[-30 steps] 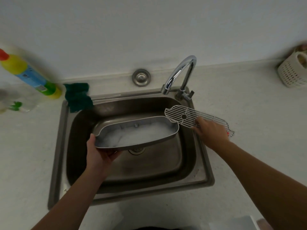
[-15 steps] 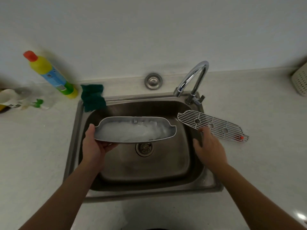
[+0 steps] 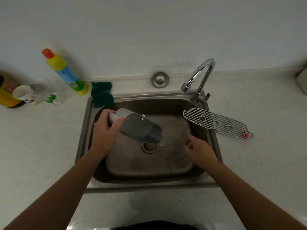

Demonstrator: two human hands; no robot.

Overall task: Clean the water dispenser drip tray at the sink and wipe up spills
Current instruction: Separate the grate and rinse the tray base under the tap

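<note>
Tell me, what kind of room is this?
Probably a kitchen: there's a metal sink with a tap, a green sponge at its corner and a yellow bottle on the counter.

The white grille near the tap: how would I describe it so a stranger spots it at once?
Find the steel sink in the pale counter, then the curved tap at its back right corner. Beside the tap the grille lies flat across the sink's right rim onto the counter. It alone is white and slatted, with three round holes and a red dot.

Yellow red-capped bottle (image 3: 66, 75) by the wall, white cup (image 3: 21, 94) to its left, white basket (image 3: 302, 83) at right edge
</note>
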